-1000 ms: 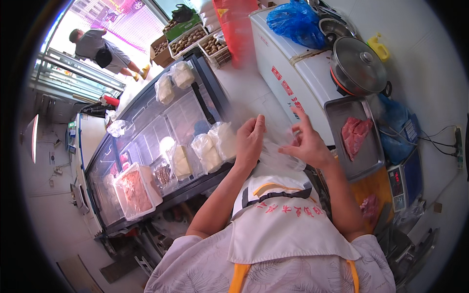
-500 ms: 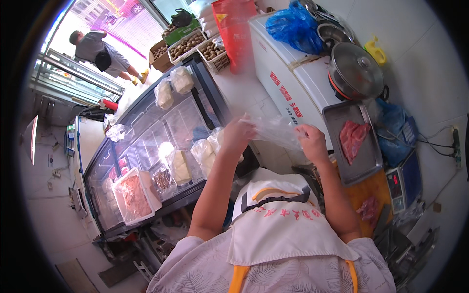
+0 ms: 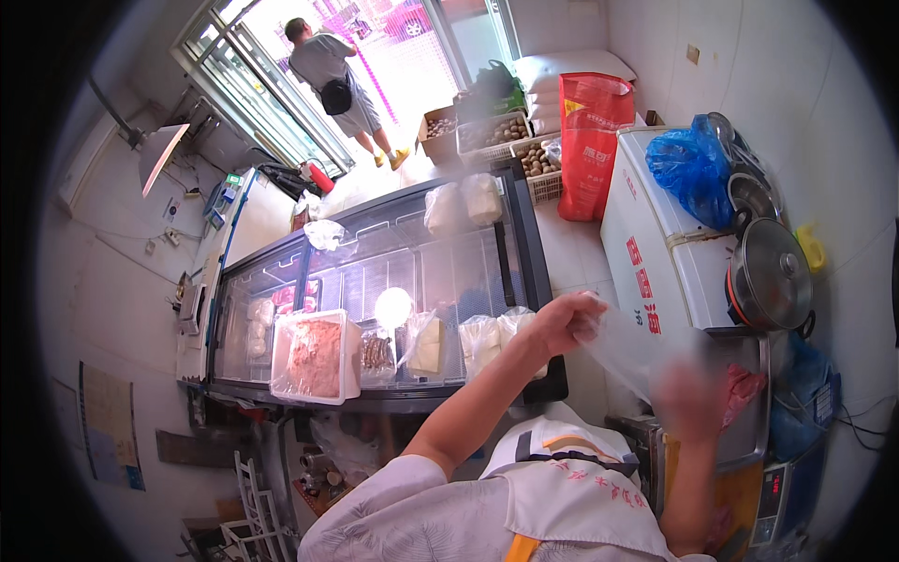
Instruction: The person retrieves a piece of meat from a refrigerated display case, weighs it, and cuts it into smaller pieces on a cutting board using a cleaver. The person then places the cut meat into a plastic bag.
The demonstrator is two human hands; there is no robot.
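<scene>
A clear plastic bag (image 3: 613, 351) stretches between my hands, in front of the white chest freezer (image 3: 623, 215). The fingers of my left hand (image 3: 565, 323) are pinched shut on one end of it. At its other end is my right hand (image 3: 691, 398), smeared by motion, so its fingers cannot be made out. Just beyond the right hand, a piece of raw red meat (image 3: 743, 391) shows in a metal tray (image 3: 749, 438), both partly covered by the hand and forearm.
To the left stands a glass-topped display case (image 3: 361, 272) bearing a white tub of minced meat (image 3: 351, 365) and several bagged blocks. A lidded pot (image 3: 773, 272) and a blue bag (image 3: 688, 169) are at the right. A person (image 3: 328, 70) stands by the doorway.
My head view has swung left, so the scene sits further right. The right hand has dropped lower and is now blurred; the bag slants down to it from the left hand.
</scene>
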